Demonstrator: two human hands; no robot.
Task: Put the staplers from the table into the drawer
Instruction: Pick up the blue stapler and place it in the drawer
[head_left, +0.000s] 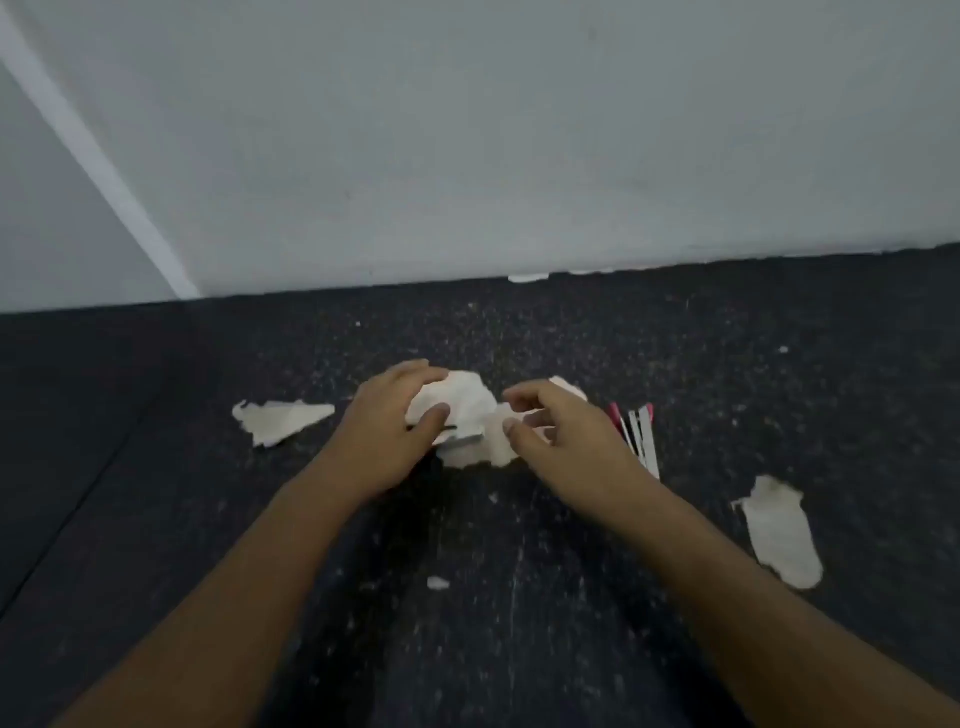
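We see no stapler clearly in this view. At centre frame, under the crumpled paper (460, 402), a thin dark edge and a grey slab (457, 439) show; this may be a stapler, but we cannot tell. No drawer is in frame.

The left hand (387, 436) rests on the crumpled paper, fingers curled over its top and thumb at its lower side; its grip holds the paper. The right hand (553, 436) sits just beside it, fingers loosely spread and touching a smaller scrap (501, 441); its grip is wide and holds nothing that we can confirm.

We judge the step in hand to be the search: clearing paper to expose the stapler. Nothing has yet been carried to the drawer.

The next move calls for lifting the paper aside, confirming the object beneath, then closing one hand on its body.

Further out on the dark speckled surface (519, 597): a torn sheet (280, 421) at centre left, pens (636, 434) right of centre, another torn piece (779, 530) at lower right. A grey wall (519, 156) fills the upper frame.
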